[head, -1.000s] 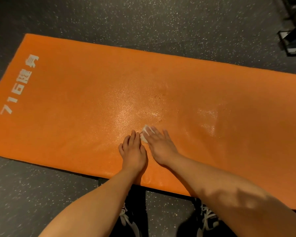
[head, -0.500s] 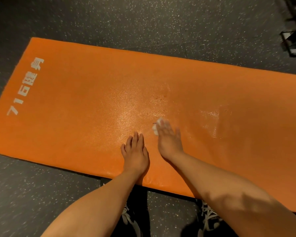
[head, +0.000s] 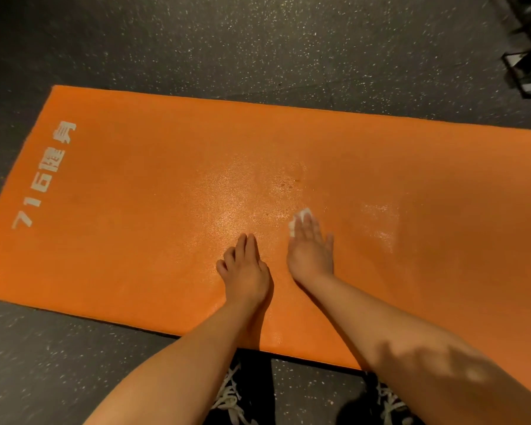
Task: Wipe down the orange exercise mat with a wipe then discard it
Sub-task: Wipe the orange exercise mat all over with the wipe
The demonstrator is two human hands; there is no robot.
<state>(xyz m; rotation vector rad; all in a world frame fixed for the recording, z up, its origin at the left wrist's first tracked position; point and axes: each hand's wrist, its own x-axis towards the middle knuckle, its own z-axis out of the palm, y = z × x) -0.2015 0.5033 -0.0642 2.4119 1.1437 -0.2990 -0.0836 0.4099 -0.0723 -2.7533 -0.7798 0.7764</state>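
On the dark speckled floor (head: 258, 41) the orange exercise mat (head: 120, 240) lies flat, with white lettering (head: 43, 179) at its left end. Near the mat's middle, toward the near edge, the right hand (head: 311, 253) lies palm down, fingers straight and close together, pressing the white wipe (head: 301, 216) against the surface. The wipe shows only past the fingertips and along the thumb side. Just beside it, not touching, the left hand (head: 246, 271) rests flat on the mat, fingers extended, holding nothing. Shiny damp patches (head: 380, 228) sit right of the wipe. Laced shoes (head: 230, 397) stand at the mat's near edge.
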